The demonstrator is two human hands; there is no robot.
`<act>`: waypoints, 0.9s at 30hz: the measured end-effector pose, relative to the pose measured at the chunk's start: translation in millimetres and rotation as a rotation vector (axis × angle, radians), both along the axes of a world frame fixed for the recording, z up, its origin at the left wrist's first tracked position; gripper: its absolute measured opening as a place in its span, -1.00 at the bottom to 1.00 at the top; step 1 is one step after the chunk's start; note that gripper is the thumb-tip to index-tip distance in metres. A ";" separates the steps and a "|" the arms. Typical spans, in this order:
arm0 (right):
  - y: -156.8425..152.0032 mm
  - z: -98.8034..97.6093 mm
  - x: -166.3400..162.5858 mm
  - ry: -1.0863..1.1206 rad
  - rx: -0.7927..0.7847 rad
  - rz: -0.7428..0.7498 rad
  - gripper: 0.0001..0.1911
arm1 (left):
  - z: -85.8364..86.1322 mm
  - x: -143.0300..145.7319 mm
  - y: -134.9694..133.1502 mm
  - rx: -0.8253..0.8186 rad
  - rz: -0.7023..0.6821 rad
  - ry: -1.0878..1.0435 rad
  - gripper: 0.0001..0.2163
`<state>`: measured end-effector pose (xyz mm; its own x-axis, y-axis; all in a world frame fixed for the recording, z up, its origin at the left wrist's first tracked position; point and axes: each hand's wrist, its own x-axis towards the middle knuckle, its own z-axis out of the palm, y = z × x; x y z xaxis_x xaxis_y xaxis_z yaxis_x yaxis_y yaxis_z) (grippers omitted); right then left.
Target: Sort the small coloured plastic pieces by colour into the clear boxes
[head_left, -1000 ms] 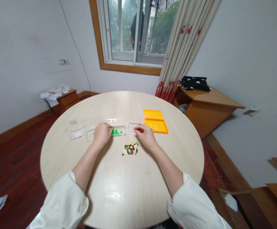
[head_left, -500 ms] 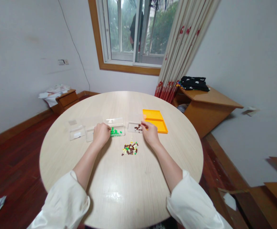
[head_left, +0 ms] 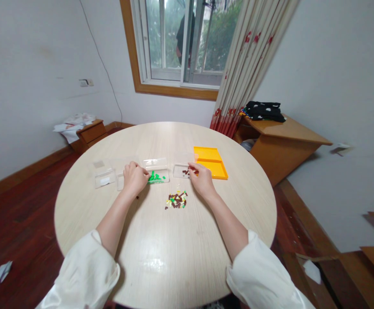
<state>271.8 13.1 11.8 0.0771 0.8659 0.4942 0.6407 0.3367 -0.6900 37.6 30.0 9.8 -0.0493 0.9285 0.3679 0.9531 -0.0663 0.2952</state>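
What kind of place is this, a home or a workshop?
Probably a room in a home. A flowered curtain hangs beside the window, dark spotted clothing lies on a wooden cabinet, and a round table stands on a wood floor.

On the round wooden table [head_left: 161, 253] the left hand [head_left: 134, 178] lay curled beside a clear box of green pieces [head_left: 165, 173], its fingertips at the box's left edge. The right hand [head_left: 201, 181] reached over a second clear box [head_left: 178, 171] — a few brown pieces lay in it — with thumb and forefinger drawn together (whether on a piece could not be told). Between the wrists sat a small heap of brown, yellow and green pieces [head_left: 176, 200]; an orange tray [head_left: 206, 154] lay just right of that hand.
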 end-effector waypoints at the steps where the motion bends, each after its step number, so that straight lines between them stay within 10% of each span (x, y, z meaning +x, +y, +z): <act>1: -0.7 0.7 -0.5 -0.005 -0.003 0.000 -0.71 | -1.2 0.6 0.3 0.005 0.005 0.000 -0.87; 27: -14.6 1.8 -17.8 0.008 0.094 0.209 -0.77 | 18.9 11.9 -9.0 -0.009 -0.154 -0.451 -0.83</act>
<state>254.0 -1.6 13.6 -0.0946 0.8136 0.5736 0.5448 0.5246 -0.6542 49.5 20.9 28.7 -0.0635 0.9408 0.3331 0.7093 -0.1922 0.6782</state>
